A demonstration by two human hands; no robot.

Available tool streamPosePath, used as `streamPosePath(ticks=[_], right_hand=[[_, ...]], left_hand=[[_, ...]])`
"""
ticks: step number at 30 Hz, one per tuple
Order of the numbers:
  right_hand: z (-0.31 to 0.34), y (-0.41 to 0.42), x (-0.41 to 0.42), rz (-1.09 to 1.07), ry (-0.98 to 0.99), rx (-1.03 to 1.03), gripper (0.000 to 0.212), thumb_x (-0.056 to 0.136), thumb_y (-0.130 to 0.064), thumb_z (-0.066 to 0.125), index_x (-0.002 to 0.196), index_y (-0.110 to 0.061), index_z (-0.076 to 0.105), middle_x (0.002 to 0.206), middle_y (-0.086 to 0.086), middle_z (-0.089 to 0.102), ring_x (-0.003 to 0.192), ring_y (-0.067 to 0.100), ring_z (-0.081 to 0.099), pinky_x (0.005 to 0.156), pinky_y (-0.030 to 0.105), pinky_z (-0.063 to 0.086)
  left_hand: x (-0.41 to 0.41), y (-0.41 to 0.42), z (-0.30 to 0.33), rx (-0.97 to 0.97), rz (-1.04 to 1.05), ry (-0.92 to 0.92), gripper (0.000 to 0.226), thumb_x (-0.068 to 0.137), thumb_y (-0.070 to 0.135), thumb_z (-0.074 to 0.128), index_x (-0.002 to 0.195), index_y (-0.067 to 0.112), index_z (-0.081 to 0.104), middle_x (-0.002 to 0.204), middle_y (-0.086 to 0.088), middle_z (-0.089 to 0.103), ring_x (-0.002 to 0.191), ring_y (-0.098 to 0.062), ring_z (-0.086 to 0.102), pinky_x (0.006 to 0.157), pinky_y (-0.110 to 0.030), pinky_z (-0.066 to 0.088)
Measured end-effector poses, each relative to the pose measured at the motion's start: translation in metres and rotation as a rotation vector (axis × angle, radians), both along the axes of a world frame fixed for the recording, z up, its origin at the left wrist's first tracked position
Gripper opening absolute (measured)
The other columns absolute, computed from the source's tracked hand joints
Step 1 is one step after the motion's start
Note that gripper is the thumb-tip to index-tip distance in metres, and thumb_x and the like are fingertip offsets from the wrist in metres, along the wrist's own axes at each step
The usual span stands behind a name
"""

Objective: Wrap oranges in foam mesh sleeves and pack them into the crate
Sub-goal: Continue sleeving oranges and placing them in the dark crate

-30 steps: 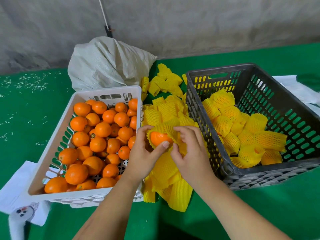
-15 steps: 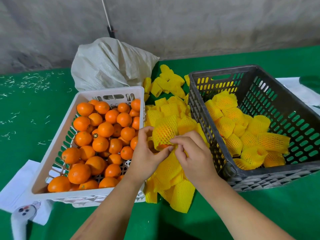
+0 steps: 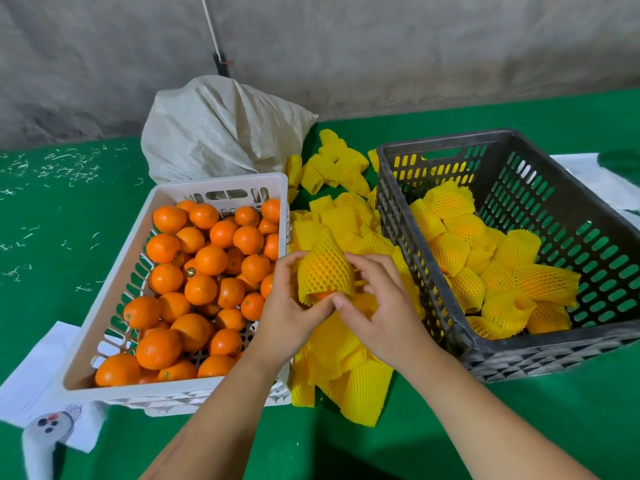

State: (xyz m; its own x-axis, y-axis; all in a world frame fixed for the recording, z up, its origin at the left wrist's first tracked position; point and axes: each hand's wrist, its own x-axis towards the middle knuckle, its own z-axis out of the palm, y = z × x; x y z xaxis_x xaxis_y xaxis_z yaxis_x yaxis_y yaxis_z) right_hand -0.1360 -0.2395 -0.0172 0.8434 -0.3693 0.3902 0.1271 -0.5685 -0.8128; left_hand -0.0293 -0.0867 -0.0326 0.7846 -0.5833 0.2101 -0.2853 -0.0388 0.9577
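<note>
An orange inside a yellow foam mesh sleeve (image 3: 325, 271) is held between both hands over the pile of loose yellow sleeves (image 3: 349, 368). My left hand (image 3: 294, 313) grips it from the left and below, thumb at the sleeve's lower edge. My right hand (image 3: 381, 313) holds it from the right, fingers curled on the mesh. A bit of bare orange peeks out at the sleeve's lower opening. The white crate (image 3: 110, 285) on the left holds many bare oranges (image 3: 207, 261). The dark grey crate (image 3: 588, 216) on the right holds several wrapped oranges (image 3: 485, 268).
A grey woven sack (image 3: 221, 129) lies behind the white crate. More loose sleeves (image 3: 332, 164) sit at the back between the crates. White paper (image 3: 31, 375) and a white controller-like device (image 3: 45, 431) lie at the front left on the green table (image 3: 52, 216).
The sleeve has been pulled down over the orange, which now shows only at the lower opening. Both hands stayed on it and turned it slightly.
</note>
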Motion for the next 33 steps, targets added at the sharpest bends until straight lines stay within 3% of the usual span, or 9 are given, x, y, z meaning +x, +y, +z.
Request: streamPosePath(ticks=[2, 7, 11, 15, 18, 21, 25, 29, 33], right_hand=[[-0.004, -0.003, -0.002, -0.022, -0.047, -0.132, 0.052, 0.098, -0.040, 0.062, 0.143, -0.015, 0.057, 0.130, -0.005, 0.051, 0.116, 0.007, 0.056, 0.090, 0.023, 0.053], [-0.010, -0.012, -0.005, -0.187, -0.197, -0.414, 0.031, 0.102, -0.018, 0.055, 0.125, -0.002, 0.069, 0.106, 0.009, 0.065, 0.095, 0.014, 0.062, 0.080, 0.027, 0.054], [-0.017, 0.005, -0.008, -0.159, -0.185, -0.363, 0.026, 0.099, -0.016, 0.061, 0.119, -0.003, 0.071, 0.104, 0.006, 0.064, 0.087, 0.014, 0.062, 0.073, 0.026, 0.053], [-0.015, 0.007, -0.012, -0.114, -0.158, -0.227, 0.019, 0.094, -0.011, 0.068, 0.112, -0.005, 0.072, 0.104, 0.004, 0.063, 0.091, 0.015, 0.063, 0.076, 0.034, 0.055], [-0.003, 0.016, -0.011, -0.146, -0.064, 0.290, 0.043, 0.090, -0.042, 0.065, 0.128, -0.022, 0.060, 0.123, -0.006, 0.059, 0.110, 0.010, 0.062, 0.087, 0.028, 0.054], [0.005, 0.028, 0.000, 0.012, 0.146, 0.770, 0.081, 0.080, -0.050, 0.077, 0.147, -0.041, 0.031, 0.137, -0.020, 0.051, 0.114, -0.010, 0.059, 0.082, 0.012, 0.052], [0.003, 0.033, 0.007, 0.039, 0.198, 0.741, 0.094, 0.078, -0.017, 0.089, 0.143, -0.045, 0.028, 0.134, -0.019, 0.054, 0.109, -0.015, 0.058, 0.079, 0.010, 0.053], [0.014, 0.013, 0.000, -0.041, 0.160, 0.691, 0.108, 0.072, -0.020, 0.092, 0.148, -0.053, 0.021, 0.134, -0.030, 0.044, 0.111, -0.024, 0.050, 0.079, 0.003, 0.048], [0.043, -0.058, -0.005, -0.344, 0.057, 0.602, 0.121, 0.063, -0.041, 0.095, 0.153, -0.055, 0.014, 0.154, -0.016, 0.034, 0.137, 0.010, 0.040, 0.110, 0.036, 0.041]], left_hand=[[0.000, 0.001, -0.001, 0.021, -0.002, 0.008, 0.076, 0.084, 0.051, 0.085, 0.144, 0.037, 0.041, 0.133, 0.023, 0.057, 0.123, -0.009, 0.062, 0.095, -0.031, 0.058], [0.000, -0.004, -0.001, 0.034, -0.054, -0.006, 0.074, 0.092, 0.043, 0.081, 0.155, 0.038, 0.041, 0.143, 0.024, 0.057, 0.130, -0.001, 0.058, 0.098, -0.012, 0.049], [0.003, -0.005, -0.003, 0.034, 0.034, -0.042, 0.073, 0.090, 0.044, 0.081, 0.151, 0.037, 0.042, 0.139, 0.029, 0.057, 0.128, 0.004, 0.057, 0.097, -0.008, 0.047], [0.004, -0.004, -0.006, 0.030, 0.064, -0.020, 0.079, 0.083, 0.041, 0.086, 0.149, 0.036, 0.042, 0.140, 0.026, 0.056, 0.131, -0.002, 0.057, 0.103, -0.023, 0.053], [0.002, -0.005, -0.004, 0.087, 0.036, -0.036, 0.087, 0.082, 0.028, 0.089, 0.149, 0.044, 0.037, 0.147, 0.021, 0.050, 0.134, -0.005, 0.054, 0.104, -0.036, 0.056], [-0.005, -0.004, -0.003, 0.153, -0.048, -0.188, 0.097, 0.084, 0.028, 0.086, 0.155, 0.053, 0.026, 0.152, 0.037, 0.035, 0.144, 0.008, 0.037, 0.111, -0.014, 0.040], [-0.007, -0.003, -0.007, 0.207, -0.048, -0.284, 0.102, 0.091, 0.026, 0.079, 0.155, 0.066, 0.011, 0.141, 0.025, 0.026, 0.140, 0.019, 0.020, 0.108, 0.002, 0.022], [-0.004, -0.004, -0.012, 0.164, 0.056, -0.267, 0.101, 0.083, 0.037, 0.082, 0.160, 0.053, 0.018, 0.139, 0.020, 0.028, 0.121, 0.005, 0.048, 0.097, -0.014, 0.047], [0.006, 0.003, -0.015, 0.125, 0.196, -0.166, 0.082, 0.085, 0.042, 0.078, 0.154, 0.045, 0.035, 0.133, 0.024, 0.032, 0.086, -0.011, 0.064, 0.080, -0.028, 0.059]])
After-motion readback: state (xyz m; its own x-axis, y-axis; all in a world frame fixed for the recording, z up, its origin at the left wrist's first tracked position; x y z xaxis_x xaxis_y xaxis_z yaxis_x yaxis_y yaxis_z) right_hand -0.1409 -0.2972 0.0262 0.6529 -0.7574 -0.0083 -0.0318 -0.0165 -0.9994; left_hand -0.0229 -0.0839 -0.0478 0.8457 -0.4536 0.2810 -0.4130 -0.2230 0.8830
